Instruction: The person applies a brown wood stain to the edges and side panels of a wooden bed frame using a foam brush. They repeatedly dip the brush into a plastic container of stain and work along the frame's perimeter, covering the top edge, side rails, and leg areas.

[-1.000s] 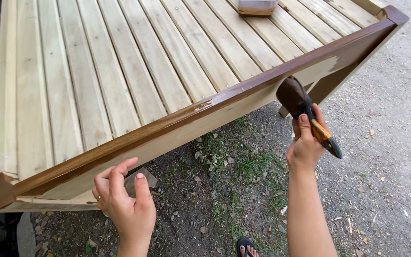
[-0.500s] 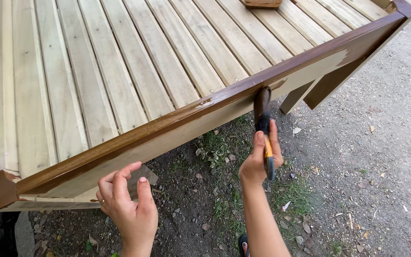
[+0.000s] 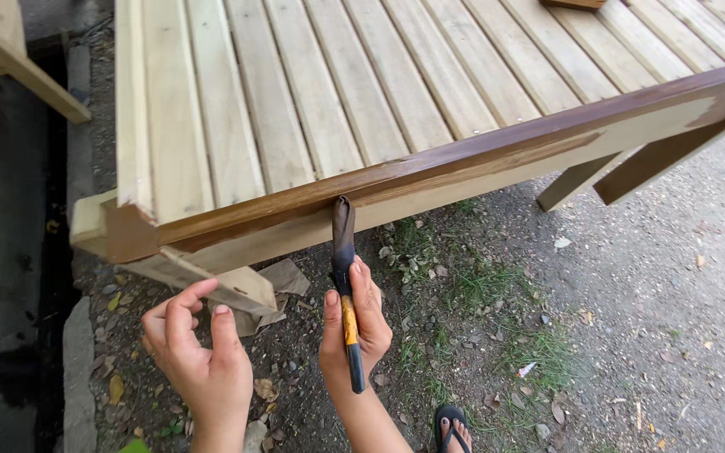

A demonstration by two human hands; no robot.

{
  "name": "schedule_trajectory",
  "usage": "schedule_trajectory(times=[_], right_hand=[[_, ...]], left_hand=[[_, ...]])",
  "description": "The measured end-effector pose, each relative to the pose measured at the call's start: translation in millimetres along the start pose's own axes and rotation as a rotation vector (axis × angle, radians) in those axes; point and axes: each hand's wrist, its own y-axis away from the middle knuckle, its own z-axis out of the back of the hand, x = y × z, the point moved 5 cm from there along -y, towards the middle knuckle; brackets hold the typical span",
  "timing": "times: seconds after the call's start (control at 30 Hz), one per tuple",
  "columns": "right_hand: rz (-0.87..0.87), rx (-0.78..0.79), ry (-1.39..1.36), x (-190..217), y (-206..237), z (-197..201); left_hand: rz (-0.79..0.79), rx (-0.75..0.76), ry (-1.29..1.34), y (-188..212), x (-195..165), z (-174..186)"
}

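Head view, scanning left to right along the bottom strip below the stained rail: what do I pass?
Left hand, fingers curled and holding nothing → right hand gripping the paintbrush, whose bristles touch the stained wooden rail → sandalled foot → patch of grass → bare gravel ground.

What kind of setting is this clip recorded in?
Likely an outdoor yard used for woodwork. A slatted pale wooden frame stands over bare gravelly ground with a grass patch, and the right hand holds a stain-darkened paintbrush to its brown-coated edge rail.
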Motion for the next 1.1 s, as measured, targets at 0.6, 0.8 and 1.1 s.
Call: schedule_trajectory(times=[0.6,0.8,1.1], right_hand=[[0.250,0.591,-0.129,17,28,-75],[0.223,0.539,-0.193,15,29,-77],[0.160,0.646,-0.204,-27,38,-72]], left_hand=[[0.118,-0.161,0.022,-2,43,63],[0.121,-0.151,0.035,-1,50,55],[0.145,-0.135,0.037,-5,53,47]])
